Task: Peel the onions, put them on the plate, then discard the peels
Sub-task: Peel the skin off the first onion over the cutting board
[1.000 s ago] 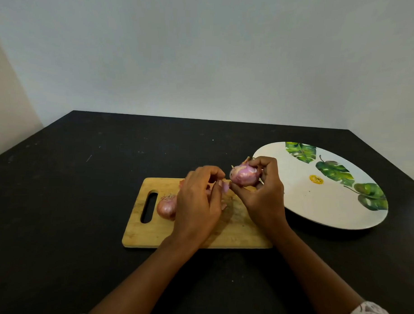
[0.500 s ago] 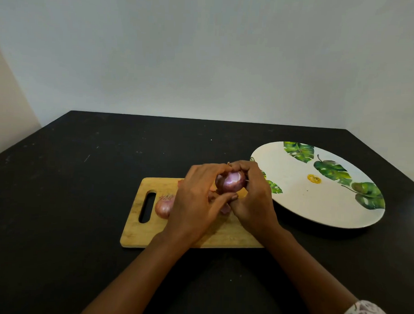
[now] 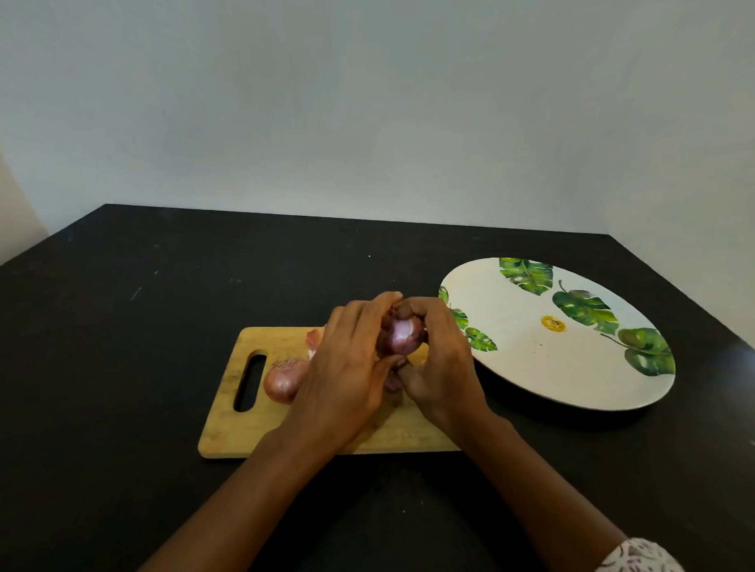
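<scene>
Two onions, neither on the plate [image 3: 535,377] yet: left hand [image 3: 347,370] and right hand [image 3: 443,365] both curl round the glossy onion [image 3: 404,336] above the cutting board [image 3: 229,426]; the second onion [image 3: 283,382] lies there unpeeled. Most remains, I reckon.

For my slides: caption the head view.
Left hand and right hand grip a red onion over the cutting board, where an unpeeled onion lies.
</scene>
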Demonstrator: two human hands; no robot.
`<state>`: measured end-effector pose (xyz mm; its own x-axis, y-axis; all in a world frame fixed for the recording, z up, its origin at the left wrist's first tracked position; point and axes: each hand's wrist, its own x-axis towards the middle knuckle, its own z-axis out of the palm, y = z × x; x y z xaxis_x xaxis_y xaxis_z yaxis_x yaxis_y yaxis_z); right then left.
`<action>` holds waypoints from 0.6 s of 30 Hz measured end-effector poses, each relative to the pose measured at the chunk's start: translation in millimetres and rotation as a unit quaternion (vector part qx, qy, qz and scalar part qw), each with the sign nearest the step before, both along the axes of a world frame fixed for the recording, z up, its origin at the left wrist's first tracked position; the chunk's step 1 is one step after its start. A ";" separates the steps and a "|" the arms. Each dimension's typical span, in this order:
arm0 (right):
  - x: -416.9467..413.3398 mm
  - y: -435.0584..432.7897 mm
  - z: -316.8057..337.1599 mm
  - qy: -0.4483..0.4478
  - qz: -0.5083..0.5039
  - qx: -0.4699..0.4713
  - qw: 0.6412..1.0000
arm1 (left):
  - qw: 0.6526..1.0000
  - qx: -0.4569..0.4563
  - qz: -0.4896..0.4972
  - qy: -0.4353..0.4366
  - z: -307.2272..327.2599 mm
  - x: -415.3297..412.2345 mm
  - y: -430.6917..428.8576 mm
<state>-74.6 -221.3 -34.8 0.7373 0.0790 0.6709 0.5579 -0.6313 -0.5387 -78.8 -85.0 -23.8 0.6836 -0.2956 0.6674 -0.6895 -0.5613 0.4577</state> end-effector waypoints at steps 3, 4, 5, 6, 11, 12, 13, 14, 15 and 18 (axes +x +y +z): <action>0.8 -0.6 -0.5 -0.003 0.005 -0.004 1.000 | 1.000 0.005 -0.007 -0.009 1.8 -1.4 -0.8; 0.8 -1.0 -1.2 0.000 0.006 -0.007 1.000 | 1.000 0.009 -0.009 -0.008 1.9 -1.0 -0.6; 1.1 -1.3 -2.5 0.002 0.005 -0.011 1.000 | 1.000 0.011 -0.010 -0.003 1.6 -0.3 -0.4; 0.8 -1.6 -3.7 0.004 0.003 -0.015 1.000 | 1.000 0.013 -0.011 0.005 1.6 -0.1 -0.2; -0.9 -1.3 -4.1 0.010 0.005 -0.019 1.000 | 0.999 0.017 -0.023 0.016 1.4 -1.1 0.6; -1.0 -1.2 -3.7 0.011 0.007 -0.020 1.000 | 0.999 0.016 -0.027 0.020 2.2 -1.6 0.8; -0.6 -1.4 -3.6 0.013 0.008 -0.021 1.000 | 0.999 0.014 -0.030 0.025 2.6 -1.9 0.9; -0.5 -1.5 -3.4 0.013 0.008 -0.021 1.000 | 0.999 0.011 -0.034 0.028 3.1 -2.4 1.1; -0.4 -1.4 -3.5 0.012 0.010 -0.021 1.000 | 0.999 0.009 -0.036 0.029 3.2 -2.6 1.2; -0.7 -1.1 -2.9 0.012 0.017 -0.018 1.000 | 0.999 0.006 -0.040 0.036 3.9 -3.5 1.9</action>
